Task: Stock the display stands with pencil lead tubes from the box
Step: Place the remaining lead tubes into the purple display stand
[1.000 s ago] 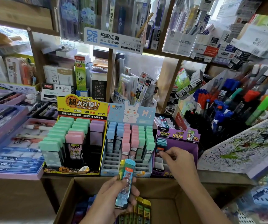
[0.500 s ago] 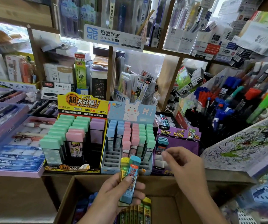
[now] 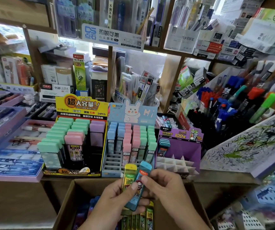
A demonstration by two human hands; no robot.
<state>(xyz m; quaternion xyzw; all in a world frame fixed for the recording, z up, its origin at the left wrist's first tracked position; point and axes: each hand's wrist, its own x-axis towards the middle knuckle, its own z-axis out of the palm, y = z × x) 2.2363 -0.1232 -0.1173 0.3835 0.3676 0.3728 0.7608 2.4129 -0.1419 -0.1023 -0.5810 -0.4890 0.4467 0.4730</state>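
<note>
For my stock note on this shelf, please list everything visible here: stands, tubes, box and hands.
box: one, brown cardboard, open, below the shelf
boxed tubes: several, yellow-green, inside box
yellow stand: one, left; green, pink, purple tubes
blue stand: one, middle; front slots empty
purple stand: one, right; few blue tubes, mostly empty
markers: many, mixed colours, far right
yellow tube: one, in left hand
blue tube: one, between both hands
left hand: holds both tubes
right hand: pinches blue tube

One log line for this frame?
left hand: holds yellow tube and blue tube | right hand: pinches blue tube | location: above box | purple stand: front slots empty
</note>
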